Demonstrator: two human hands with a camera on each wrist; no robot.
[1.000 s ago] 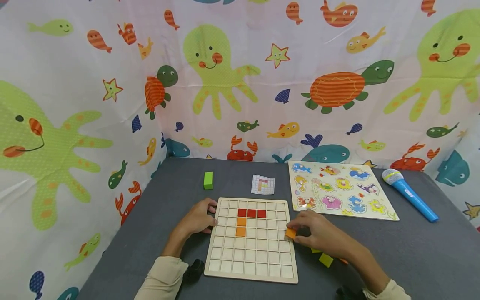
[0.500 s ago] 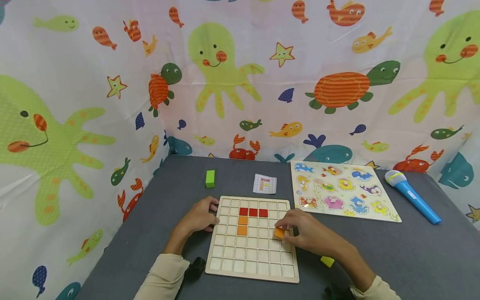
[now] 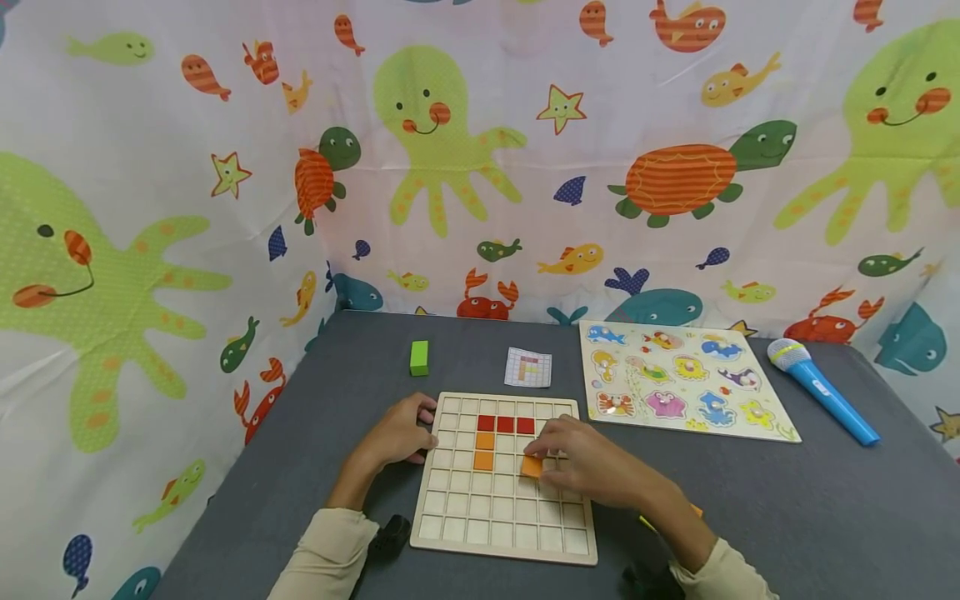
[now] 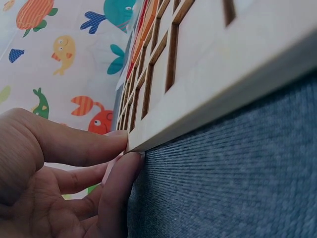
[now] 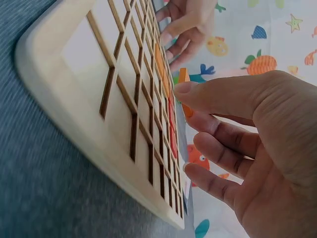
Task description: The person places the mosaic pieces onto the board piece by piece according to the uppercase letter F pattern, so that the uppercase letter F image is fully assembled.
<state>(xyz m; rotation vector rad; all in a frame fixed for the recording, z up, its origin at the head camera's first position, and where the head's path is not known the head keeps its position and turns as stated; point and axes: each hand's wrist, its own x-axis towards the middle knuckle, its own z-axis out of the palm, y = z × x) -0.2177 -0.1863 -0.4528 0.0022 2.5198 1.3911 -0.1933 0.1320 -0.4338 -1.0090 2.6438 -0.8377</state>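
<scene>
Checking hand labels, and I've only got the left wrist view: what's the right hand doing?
Observer: The right hand pinches an orange tile.
Operator: Seated in the wooden grid board?
Observer: No, the right wrist view shows it held above the surface.
Operator: Red's just a sliver here. How many?
Observer: Three red tiles, side by side in one row.

A blue microphone (image 3: 831,398) lies beside a sea-animal puzzle (image 3: 692,387).
</scene>
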